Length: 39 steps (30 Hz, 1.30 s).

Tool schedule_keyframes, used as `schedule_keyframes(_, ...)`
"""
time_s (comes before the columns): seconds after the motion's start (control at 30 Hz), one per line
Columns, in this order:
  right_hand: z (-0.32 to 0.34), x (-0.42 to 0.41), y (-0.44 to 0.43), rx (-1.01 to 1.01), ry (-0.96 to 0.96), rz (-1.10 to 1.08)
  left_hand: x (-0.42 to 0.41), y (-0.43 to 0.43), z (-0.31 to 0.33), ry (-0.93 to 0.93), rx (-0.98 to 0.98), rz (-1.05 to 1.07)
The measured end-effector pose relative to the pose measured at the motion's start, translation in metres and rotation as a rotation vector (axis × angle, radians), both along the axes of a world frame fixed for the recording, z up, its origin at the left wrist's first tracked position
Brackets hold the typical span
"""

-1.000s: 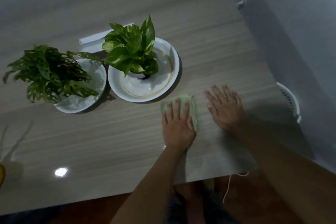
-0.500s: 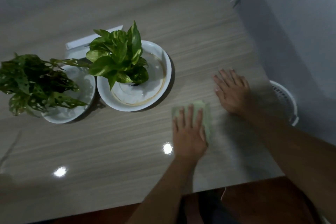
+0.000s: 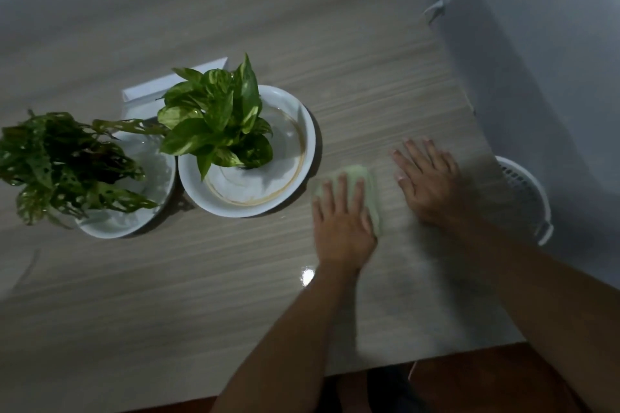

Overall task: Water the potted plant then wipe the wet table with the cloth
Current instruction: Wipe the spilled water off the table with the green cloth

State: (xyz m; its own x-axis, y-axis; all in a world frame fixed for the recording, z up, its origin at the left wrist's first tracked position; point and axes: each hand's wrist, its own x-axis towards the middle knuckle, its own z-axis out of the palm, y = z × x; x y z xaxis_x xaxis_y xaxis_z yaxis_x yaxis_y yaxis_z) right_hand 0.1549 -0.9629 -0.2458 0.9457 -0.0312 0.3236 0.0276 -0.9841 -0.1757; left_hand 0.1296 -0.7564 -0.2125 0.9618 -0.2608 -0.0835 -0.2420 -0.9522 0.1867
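The left hand (image 3: 340, 225) is lying flat, fingers spread, pressing the green cloth (image 3: 364, 193) onto the tabletop (image 3: 167, 295) beside the potted plant (image 3: 218, 124); the right hand (image 3: 427, 183) is resting open, palm down, nearby

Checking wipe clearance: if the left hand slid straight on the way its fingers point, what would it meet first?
The left hand presses the cloth flat, fingers pointing away from the person. Straight ahead looks like bare table; the white plate sits just left of that line, possibly grazed.
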Motion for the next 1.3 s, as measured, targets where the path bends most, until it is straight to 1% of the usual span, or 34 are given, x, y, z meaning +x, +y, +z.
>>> schedule_keyframes(0.07, 0.001, 0.001, 0.001, 0.011, 0.013, -0.01, 0.001, 0.029, -0.001, -0.037, 0.015, 0.112)
schedule_keyframes(0.17, 0.003, 0.001, 0.002, 0.023, 0.014, -0.021, -0.063, 0.066, 0.006, -0.039, 0.004, 0.164)
schedule_keyframes(0.23, 0.004, 0.0, 0.002, 0.025, -0.014, -0.029, -0.108, 0.078, 0.009, 0.017, 0.003, 0.103)
schedule_keyframes(0.27, 0.005, 0.0, 0.002, 0.021, -0.027, -0.027, -0.115, 0.082, 0.006, 0.035, -0.003, 0.054)
schedule_keyframes(0.3, 0.005, 0.0, 0.002, 0.017, -0.032, -0.02, -0.108, 0.088, 0.004, 0.018, -0.003, -0.002)
schedule_keyframes(0.33, 0.004, 0.0, 0.002, 0.014, -0.025, -0.011, -0.095, 0.098, 0.002, -0.006, 0.022, -0.015)
schedule_keyframes(0.37, 0.005, -0.001, 0.002, 0.013, -0.006, -0.004, -0.081, 0.11, 0.001, -0.015, 0.055, 0.025)
schedule_keyframes(0.43, 0.008, 0.0, 0.002, 0.01, 0.053, -0.002, -0.052, 0.146, -0.003, -0.041, 0.093, 0.24)
schedule_keyframes(0.5, 0.012, -0.001, 0.008, 0.038, 0.134, -0.028, -0.052, 0.173, -0.001, -0.04, 0.068, 0.443)
schedule_keyframes(0.53, 0.015, -0.002, 0.013, 0.066, 0.172, -0.052, -0.061, 0.175, 0.001, -0.045, 0.064, 0.475)
schedule_keyframes(0.6, 0.021, -0.007, 0.032, 0.105, 0.206, -0.082, -0.092, 0.155, 0.004, -0.047, 0.052, 0.406)
schedule_keyframes(0.67, 0.025, -0.016, 0.066, 0.13, 0.233, -0.056, -0.112, 0.131, 0.005, -0.034, 0.009, 0.227)
schedule_keyframes(0.73, 0.03, -0.024, 0.104, 0.144, 0.273, 0.009, -0.093, 0.128, 0.005, -0.038, -0.016, 0.06)
schedule_keyframes(0.77, 0.033, -0.028, 0.122, 0.147, 0.296, 0.044, -0.075, 0.14, 0.004, -0.02, 0.009, 0.037)
schedule_keyframes(0.8, 0.037, -0.032, 0.139, 0.153, 0.317, 0.074, -0.059, 0.16, 0.002, -0.007, 0.043, 0.073)
schedule_keyframes(0.87, 0.044, -0.039, 0.167, 0.163, 0.343, 0.11, -0.046, 0.211, -0.001, -0.019, 0.076, 0.302)
schedule_keyframes(0.9, 0.046, -0.042, 0.177, 0.166, 0.351, 0.12, -0.053, 0.233, 0.0, -0.039, 0.061, 0.398)
schedule_keyframes(0.93, 0.048, -0.045, 0.186, 0.17, 0.357, 0.127, -0.07, 0.246, 0.001, -0.061, 0.045, 0.442)
schedule_keyframes(0.97, 0.048, -0.047, 0.193, 0.175, 0.361, 0.131, -0.093, 0.247, 0.003, -0.073, 0.043, 0.446)
schedule_keyframes(1.0, 0.048, -0.049, 0.199, 0.174, 0.363, 0.132, -0.118, 0.238, 0.004, -0.061, 0.049, 0.405)
schedule_keyframes(1.07, 0.044, -0.053, 0.211, 0.16, 0.371, 0.134, -0.152, 0.205, 0.006, -0.02, 0.017, 0.266)
schedule_keyframes(1.13, 0.039, -0.057, 0.221, 0.137, 0.376, 0.136, -0.134, 0.191, 0.002, -0.025, -0.031, 0.076)
schedule_keyframes(1.17, 0.036, -0.06, 0.224, 0.123, 0.365, 0.135, -0.112, 0.201, 0.002, -0.007, -0.006, 0.034)
schedule_keyframes(1.2, 0.033, -0.062, 0.226, 0.114, 0.349, 0.132, -0.092, 0.22, -0.001, -0.001, 0.03, 0.044)
schedule_keyframes(1.23, 0.03, -0.064, 0.227, 0.111, 0.327, 0.129, -0.078, 0.246, -0.003, -0.019, 0.063, 0.128)
schedule_keyframes(1.3, 0.026, -0.065, 0.228, 0.1, 0.273, 0.127, -0.076, 0.294, -0.003, -0.071, 0.058, 0.384)
